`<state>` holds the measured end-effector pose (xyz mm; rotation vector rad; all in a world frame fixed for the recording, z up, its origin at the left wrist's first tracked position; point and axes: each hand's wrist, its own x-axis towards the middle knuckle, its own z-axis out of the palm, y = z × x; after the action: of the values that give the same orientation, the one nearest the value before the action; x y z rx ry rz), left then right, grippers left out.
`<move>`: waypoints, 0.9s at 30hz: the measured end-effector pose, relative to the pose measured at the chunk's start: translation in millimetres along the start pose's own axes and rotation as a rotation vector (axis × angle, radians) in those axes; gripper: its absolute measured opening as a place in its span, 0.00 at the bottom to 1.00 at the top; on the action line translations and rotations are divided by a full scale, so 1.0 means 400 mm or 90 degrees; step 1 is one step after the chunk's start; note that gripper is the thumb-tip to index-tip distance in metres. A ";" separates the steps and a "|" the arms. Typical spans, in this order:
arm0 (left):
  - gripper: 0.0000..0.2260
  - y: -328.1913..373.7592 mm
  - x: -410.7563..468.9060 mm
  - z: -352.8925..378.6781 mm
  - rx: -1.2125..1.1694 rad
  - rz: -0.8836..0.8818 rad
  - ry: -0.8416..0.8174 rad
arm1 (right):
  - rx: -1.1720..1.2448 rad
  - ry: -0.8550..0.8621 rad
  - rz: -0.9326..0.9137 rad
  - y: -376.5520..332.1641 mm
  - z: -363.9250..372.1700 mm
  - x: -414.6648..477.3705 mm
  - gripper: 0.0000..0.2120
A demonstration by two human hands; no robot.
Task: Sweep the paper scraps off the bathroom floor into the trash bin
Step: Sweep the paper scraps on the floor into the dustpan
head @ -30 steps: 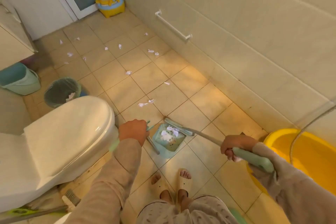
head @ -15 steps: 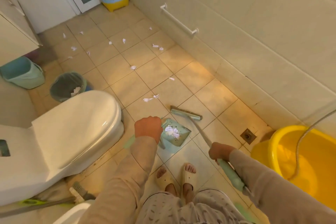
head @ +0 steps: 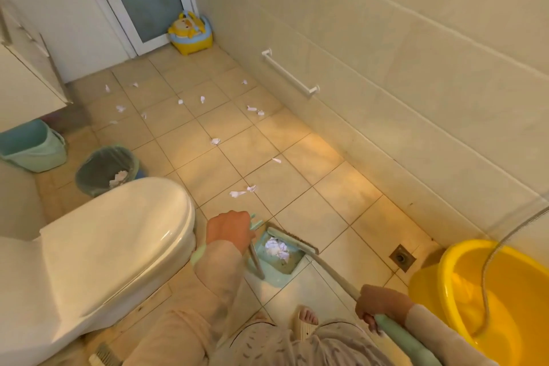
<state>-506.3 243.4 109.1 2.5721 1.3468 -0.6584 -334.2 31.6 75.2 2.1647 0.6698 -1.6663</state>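
Observation:
My left hand (head: 230, 230) grips the upright handle of a pale green dustpan (head: 277, 261) that rests on the tiled floor and holds a heap of white paper scraps (head: 277, 248). My right hand (head: 378, 304) grips the green handle of a broom (head: 332, 272); its head (head: 292, 239) lies across the pan's far edge. More paper scraps lie on the floor beyond, the nearest pair (head: 242, 192) just ahead of the pan, others (head: 216, 141) farther toward the door. A round trash bin (head: 104, 168) with a dark liner stands left, behind the toilet.
A white toilet (head: 98, 246) fills the left side. A yellow basin (head: 493, 300) with a shower hose sits at the right, beside a floor drain (head: 402, 257). A teal bucket (head: 32, 145) stands under the cabinet. A yellow child's potty (head: 190, 33) sits by the door. A towel rail (head: 289, 74) is on the wall.
The broom head swung out past the pan's mouth half a second ago and now lies on the pan's far edge again. My right hand pulled back along the handle. The view tilted toward the door.

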 end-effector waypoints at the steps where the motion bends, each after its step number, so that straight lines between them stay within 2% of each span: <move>1: 0.13 -0.015 0.002 -0.004 -0.002 -0.005 0.008 | 0.005 0.006 -0.008 -0.011 -0.017 -0.001 0.13; 4: 0.15 -0.059 0.009 -0.008 -0.006 -0.032 0.020 | 0.069 -0.003 -0.042 -0.029 -0.072 0.001 0.25; 8: 0.16 -0.105 0.015 -0.013 -0.035 -0.093 0.016 | 0.163 0.003 -0.056 -0.058 -0.145 0.015 0.20; 13: 0.16 -0.119 0.073 -0.052 -0.054 -0.175 0.008 | 0.159 0.024 -0.091 -0.147 -0.291 0.055 0.21; 19: 0.16 -0.096 0.145 -0.095 -0.096 -0.286 -0.030 | 0.073 0.054 -0.118 -0.268 -0.527 0.085 0.21; 22: 0.17 -0.085 0.167 -0.102 -0.122 -0.355 -0.038 | 0.052 0.072 -0.133 -0.332 -0.627 0.116 0.17; 27: 0.15 -0.037 0.181 -0.091 -0.156 -0.449 -0.044 | -0.019 0.058 -0.184 -0.444 -0.681 0.170 0.16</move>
<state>-471.3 318.0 109.7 1.8393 2.1627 -0.6088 -196.6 333.9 85.9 2.2179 1.0698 -1.6868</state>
